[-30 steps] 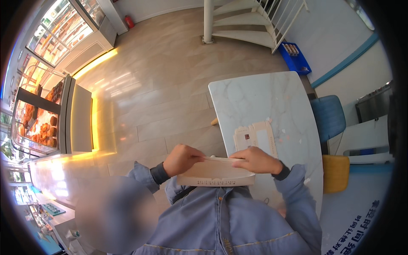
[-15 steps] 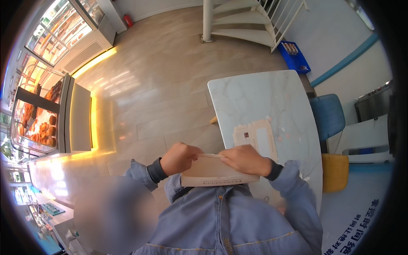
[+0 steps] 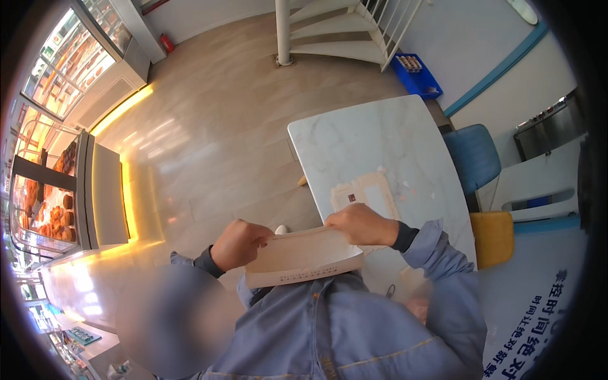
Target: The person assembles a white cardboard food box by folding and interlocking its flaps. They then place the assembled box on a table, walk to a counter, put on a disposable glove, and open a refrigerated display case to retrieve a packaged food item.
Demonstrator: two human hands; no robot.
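Note:
I hold a pale cardboard box (image 3: 303, 261) flat in front of my chest, just off the near edge of a white marble table (image 3: 373, 142). My left hand (image 3: 239, 243) grips the box's left end, thumb on its upper rim. At the right end, my right hand (image 3: 362, 224) closes over the top edge. A flat, unfolded piece of pale cardboard (image 3: 367, 193) with a small dark square on it lies on the table just beyond my right hand. My blue-grey jacket hides the box's underside.
A blue chair (image 3: 474, 161) and a yellow stool (image 3: 493, 237) stand to the right of the table. A white spiral staircase (image 3: 342, 31) and a blue crate (image 3: 415, 73) are at the back. A lit pastry display case (image 3: 57, 202) lines the left side.
Both hands and the box have shifted slightly left and nearer my chest, and the right hand has slid inward along the box's top edge. The cardboard on the table has stayed put.

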